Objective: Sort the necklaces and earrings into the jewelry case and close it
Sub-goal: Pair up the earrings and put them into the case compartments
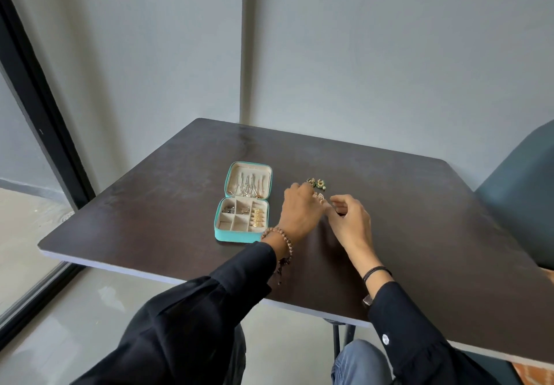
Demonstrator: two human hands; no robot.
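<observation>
Midtable, well apart from dark brown tabletop [419, 204] edges: left hand [299, 212] reaching to green-gold earrings [317, 183], grip hidden; right hand [350, 222] hovering loosely curled beside gold earring [320, 197]. Teal zip jewelry case [239, 234] lying open just left.

The case [239, 236] is lying open on the left part of the table [419, 219], its lid [248, 170] far and its tray [224, 224] near. Necklaces [247, 188] are lying in the lid, and earrings [258, 218] in the tray's right side. The left hand [298, 209] is staying just right of the case, with the right hand [350, 219] beside it. A loose pair [317, 183] is lying just beyond the left hand. A chair [521, 204] is standing right of the table.
</observation>
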